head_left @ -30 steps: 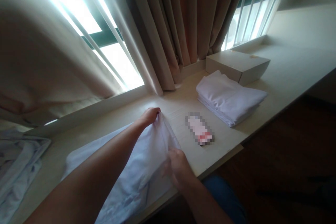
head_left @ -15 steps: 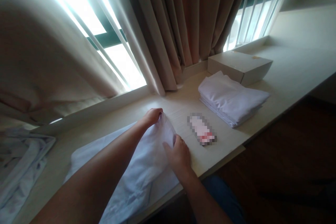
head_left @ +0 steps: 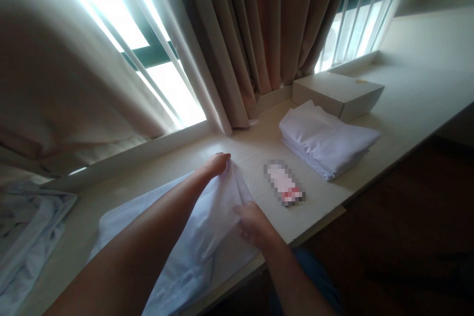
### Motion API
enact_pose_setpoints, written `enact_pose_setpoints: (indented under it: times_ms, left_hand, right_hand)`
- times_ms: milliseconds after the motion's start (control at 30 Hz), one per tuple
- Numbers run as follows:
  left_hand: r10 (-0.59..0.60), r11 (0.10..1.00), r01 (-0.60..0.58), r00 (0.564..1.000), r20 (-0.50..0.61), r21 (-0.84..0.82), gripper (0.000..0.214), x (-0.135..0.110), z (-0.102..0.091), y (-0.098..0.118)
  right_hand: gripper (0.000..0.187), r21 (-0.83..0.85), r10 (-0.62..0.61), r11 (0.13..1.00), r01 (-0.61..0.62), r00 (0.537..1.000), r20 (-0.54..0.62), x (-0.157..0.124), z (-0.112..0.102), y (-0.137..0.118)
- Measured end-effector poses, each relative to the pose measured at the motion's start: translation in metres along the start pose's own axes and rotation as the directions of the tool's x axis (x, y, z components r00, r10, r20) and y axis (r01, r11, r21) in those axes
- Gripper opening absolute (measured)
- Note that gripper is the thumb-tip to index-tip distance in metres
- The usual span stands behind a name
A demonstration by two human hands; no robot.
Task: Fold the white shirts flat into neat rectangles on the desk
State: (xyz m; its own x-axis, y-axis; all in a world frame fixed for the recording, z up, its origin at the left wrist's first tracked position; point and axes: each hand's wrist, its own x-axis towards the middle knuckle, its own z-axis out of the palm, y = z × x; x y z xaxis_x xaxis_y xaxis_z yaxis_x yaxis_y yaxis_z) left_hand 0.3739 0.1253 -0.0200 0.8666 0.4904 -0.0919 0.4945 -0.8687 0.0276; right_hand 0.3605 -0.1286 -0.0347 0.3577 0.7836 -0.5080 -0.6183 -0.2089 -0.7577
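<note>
A white cloth (head_left: 192, 237) lies spread on the pale wooden ledge (head_left: 333, 192) in front of me. My left hand (head_left: 216, 164) pinches its far right corner, fingers closed on the fabric. Nearer the ledge's front edge, my right hand (head_left: 253, 224) grips the cloth's near right edge, with the fabric stretched between both hands. My left forearm crosses over the cloth.
A folded stack of white cloths (head_left: 326, 140) sits to the right, with a flat white box (head_left: 338, 94) behind it. A small blurred packet (head_left: 284, 184) lies between. Crumpled white fabric (head_left: 25, 242) is at far left. Curtains (head_left: 237, 34) hang over the window.
My right hand has slid back toward the ledge's front edge along the cloth, pulling the edge taut. My left hand stays pinched at the far corner.
</note>
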Motion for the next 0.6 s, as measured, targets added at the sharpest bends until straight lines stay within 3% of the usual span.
enact_pose_setpoints:
  times_ms: [67,133,167,200,300,400,600]
  left_hand:
    - [0.020,1.000,-0.020,1.000,0.012,-0.001,0.042,-0.001,-0.005,0.003]
    - [0.046,0.999,-0.046,0.999,-0.005,-0.008,0.053,-0.005,-0.013,0.006]
    - [0.071,0.997,-0.071,0.997,-0.028,-0.010,0.056,-0.008,-0.018,0.007]
    - [0.106,0.994,-0.107,0.993,-0.057,-0.009,0.057,-0.011,-0.022,0.009]
    - [0.267,0.964,-0.266,0.960,-0.087,0.021,0.049,-0.022,-0.034,0.015]
    - [0.408,0.912,-0.407,0.913,-0.003,0.042,0.040,-0.030,-0.038,0.017]
    - [0.494,0.838,-0.490,0.868,0.048,0.242,0.027,-0.027,-0.030,0.014]
  right_hand:
    - [0.013,-0.388,-0.148,0.918,0.083,0.979,-0.140,-0.010,-0.001,0.002]
    - [0.019,-0.770,-0.357,0.632,0.083,0.913,-0.195,-0.021,-0.003,0.001]
    - [0.024,-0.867,-0.433,0.495,0.060,0.882,-0.187,-0.026,-0.003,0.001]
    - [0.027,-0.908,-0.474,0.417,0.044,0.863,-0.176,-0.029,-0.004,-0.001]
    - [0.028,-0.938,-0.541,0.345,0.042,0.825,-0.162,-0.031,-0.006,-0.004]
    - [0.025,-0.948,-0.545,0.314,0.053,0.827,-0.135,-0.024,-0.003,-0.003]
    - [0.022,-0.967,-0.512,0.252,0.042,0.854,-0.096,-0.015,0.005,0.006]
